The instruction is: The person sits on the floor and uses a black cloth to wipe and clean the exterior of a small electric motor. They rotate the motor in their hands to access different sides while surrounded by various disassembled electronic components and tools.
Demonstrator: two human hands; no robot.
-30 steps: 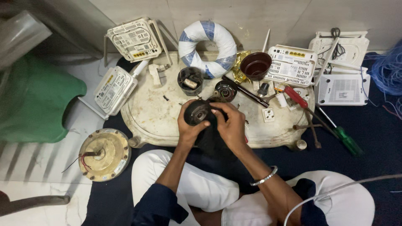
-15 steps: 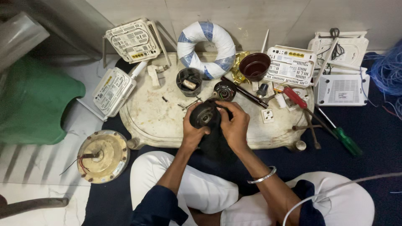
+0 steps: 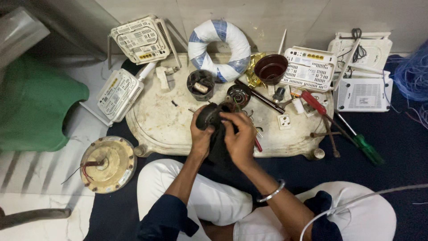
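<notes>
A round black motor part (image 3: 209,117) is held up over the near edge of a worn cream tray (image 3: 156,120). My left hand (image 3: 200,136) grips its left side from below. My right hand (image 3: 238,136) closes over its right side, fingers curled across the top, with a dark cloth (image 3: 219,149) hanging between the two hands. A metal bangle is on my right wrist. Just behind the part sits a small round rotor piece (image 3: 238,94) on the tray.
A black cup (image 3: 200,85), a brown bowl (image 3: 270,68), a wall socket (image 3: 284,121) and a red-handled screwdriver (image 3: 314,102) lie on the tray. White router boxes (image 3: 140,40) and a tape-wrapped wire ring (image 3: 218,42) stand behind it. A green-handled screwdriver (image 3: 368,149) and a fan motor housing (image 3: 108,164) lie on the floor.
Both hands have turned and lifted the black part slightly, and my right fingers have shifted further over its top.
</notes>
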